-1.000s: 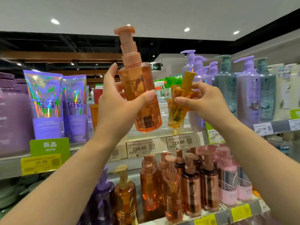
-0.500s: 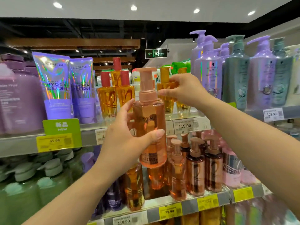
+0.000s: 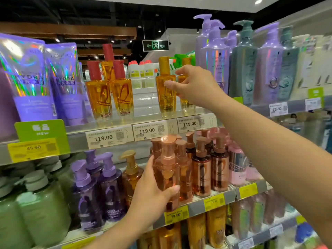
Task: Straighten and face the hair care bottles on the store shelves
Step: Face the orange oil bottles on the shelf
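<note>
The pink pump bottle stands at the front edge of the lower shelf, in the left hand, whose fingers are wrapped tight around its body; it looks nearly placed but not yet let go. On the upper shelf the gold bottle stands upright with the right hand at its side, fingers loosely curled and touching it, whether gripping I cannot tell. The red-capped bottles already face front; other rows likely remain to check.
</note>
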{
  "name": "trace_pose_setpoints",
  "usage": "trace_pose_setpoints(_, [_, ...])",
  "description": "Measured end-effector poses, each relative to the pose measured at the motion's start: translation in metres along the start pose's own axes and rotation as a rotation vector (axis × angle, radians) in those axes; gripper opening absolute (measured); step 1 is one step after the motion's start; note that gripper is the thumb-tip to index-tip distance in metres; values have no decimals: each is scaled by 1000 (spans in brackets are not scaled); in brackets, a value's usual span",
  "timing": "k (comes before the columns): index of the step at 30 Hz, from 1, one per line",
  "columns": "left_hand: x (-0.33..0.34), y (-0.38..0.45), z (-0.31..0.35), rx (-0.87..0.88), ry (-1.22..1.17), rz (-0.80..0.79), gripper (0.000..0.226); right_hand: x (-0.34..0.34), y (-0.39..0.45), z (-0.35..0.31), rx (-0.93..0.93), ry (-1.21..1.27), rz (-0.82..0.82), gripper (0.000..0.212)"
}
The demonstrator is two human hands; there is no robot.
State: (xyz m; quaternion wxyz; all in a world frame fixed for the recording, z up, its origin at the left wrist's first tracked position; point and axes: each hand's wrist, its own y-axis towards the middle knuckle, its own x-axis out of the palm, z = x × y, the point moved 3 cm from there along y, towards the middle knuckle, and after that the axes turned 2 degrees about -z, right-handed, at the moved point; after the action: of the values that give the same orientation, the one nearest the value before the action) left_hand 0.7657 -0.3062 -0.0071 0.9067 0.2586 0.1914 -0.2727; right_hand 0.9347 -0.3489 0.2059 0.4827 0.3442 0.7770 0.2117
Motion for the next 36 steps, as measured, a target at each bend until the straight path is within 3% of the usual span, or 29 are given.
trace_pose_setpoints(4, [11,9,-25,-24,7,42,80,-5,-28,15,-14,134,220,31])
trace_pose_setpoints(8, [19,20,-43,-71,21,75,81,-8,-72,25,-82,393,384,8])
trace_pose_setpoints(12, [27,28,-51,-55,32,83,85,10,-117,40,-64,595,471,14])
trace_pose_setpoints(19, [35,39,-58,-93,55,116,81,72,-164,63,82,548,253,12])
trace_pose_setpoints(24, [38,39,-59,-67,80,128,94,91,-191,66,181,530,148,19])
trace_pose_setpoints(36, [42,32,-53,-109,76,95,94,84,-229,70,340,545,117,17])
